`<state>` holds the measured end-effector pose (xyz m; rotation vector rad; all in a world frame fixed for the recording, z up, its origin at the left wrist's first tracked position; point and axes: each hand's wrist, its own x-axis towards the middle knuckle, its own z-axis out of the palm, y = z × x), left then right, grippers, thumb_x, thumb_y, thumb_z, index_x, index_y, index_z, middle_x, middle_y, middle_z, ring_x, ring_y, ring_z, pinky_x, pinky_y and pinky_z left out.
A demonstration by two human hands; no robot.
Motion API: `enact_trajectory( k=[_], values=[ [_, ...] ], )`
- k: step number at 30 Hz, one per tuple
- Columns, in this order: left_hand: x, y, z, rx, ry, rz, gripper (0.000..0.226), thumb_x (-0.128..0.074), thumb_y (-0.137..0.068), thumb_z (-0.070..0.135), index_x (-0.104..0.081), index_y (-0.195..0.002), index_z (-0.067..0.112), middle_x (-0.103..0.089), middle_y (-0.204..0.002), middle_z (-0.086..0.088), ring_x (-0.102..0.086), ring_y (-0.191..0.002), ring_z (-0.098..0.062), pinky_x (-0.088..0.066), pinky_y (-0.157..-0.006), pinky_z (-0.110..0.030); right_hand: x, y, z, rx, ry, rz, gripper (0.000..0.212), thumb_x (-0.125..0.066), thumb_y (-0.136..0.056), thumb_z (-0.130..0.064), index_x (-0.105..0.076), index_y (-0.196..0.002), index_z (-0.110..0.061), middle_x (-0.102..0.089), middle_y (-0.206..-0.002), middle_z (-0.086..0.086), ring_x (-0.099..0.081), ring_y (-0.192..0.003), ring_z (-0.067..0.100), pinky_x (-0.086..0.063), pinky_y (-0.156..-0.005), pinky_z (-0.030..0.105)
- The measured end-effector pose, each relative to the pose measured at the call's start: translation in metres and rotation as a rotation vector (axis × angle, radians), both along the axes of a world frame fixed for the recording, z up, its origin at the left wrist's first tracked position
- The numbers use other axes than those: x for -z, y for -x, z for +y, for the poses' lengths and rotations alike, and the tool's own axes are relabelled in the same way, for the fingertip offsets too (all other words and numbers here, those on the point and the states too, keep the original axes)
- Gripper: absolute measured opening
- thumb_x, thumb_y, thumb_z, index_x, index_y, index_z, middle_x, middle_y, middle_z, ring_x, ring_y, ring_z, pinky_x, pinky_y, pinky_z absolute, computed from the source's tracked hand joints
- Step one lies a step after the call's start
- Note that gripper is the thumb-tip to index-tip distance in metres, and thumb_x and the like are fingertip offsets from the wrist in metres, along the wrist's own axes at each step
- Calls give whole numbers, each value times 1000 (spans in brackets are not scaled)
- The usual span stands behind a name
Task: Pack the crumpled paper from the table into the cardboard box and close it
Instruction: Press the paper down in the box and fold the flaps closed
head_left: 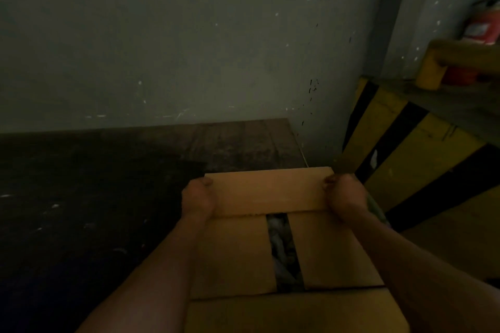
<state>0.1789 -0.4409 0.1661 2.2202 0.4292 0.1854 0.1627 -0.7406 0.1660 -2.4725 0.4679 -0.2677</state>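
Hands: left (198, 199), right (342, 194) gripping far flap | cardboard box (270, 251) brown, crumpled paper (282, 249) showing through gap

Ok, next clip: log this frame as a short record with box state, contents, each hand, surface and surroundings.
box: cardboard box on the table, two side flaps folded in, far flap coming down over them
contents: crumpled paper visible through the gap between the side flaps
left hand: left hand grips the far flap's left end
right hand: right hand grips its right end
surroundings: grey wall; yellow-black striped barrier to the right
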Motion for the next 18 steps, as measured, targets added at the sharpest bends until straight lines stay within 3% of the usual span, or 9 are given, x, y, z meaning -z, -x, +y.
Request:
enact_trajectory(
  k=[3,7,12,15,18],
  values=[
    [6,18,-15,37,-11,-51,34,-49,-96,19,-52,-129,14,-52,-130,-12,-53,-103,-20,-41,-83,-28,0,22,15,-78,168,7,26,-43,-97,-19,-63,-112,-11,-62,-117,13,-58,-103,28,-50,-88,36],
    [10,52,-26,235,-341,-22,36,-37,-101,22,-45,-135,15,-40,-144,-8,-38,-130,-25,-25,-112,-38,-2,54,29,-152,260,36,28,-40,-98,-23,-57,-117,-14,-58,-123,11,-54,-110,27,-45,-94,36],
    [16,97,-28,485,-675,-13,55,-24,-99,47,-24,-148,23,-15,-158,-6,-12,-145,-25,-7,-118,-50,12,94,37,-279,401,112,52,-27,-99,-45,-31,-145,-20,-27,-154,5,-22,-142,29,-18,-116,48],
    [12,135,-30,505,-661,77,64,-13,-95,61,-5,-151,31,7,-160,-2,11,-146,-26,9,-111,-63,18,131,45,-285,388,151,59,-19,-97,-55,-22,-148,-26,-15,-158,3,-13,-144,31,-10,-116,53],
    [9,175,-24,495,-650,55,65,-11,-93,64,0,-151,35,13,-160,-2,19,-144,-26,15,-107,-66,18,177,51,-266,382,119,58,-14,-97,-56,-21,-147,-29,-14,-159,4,-7,-145,31,-6,-115,56]
  ],
)
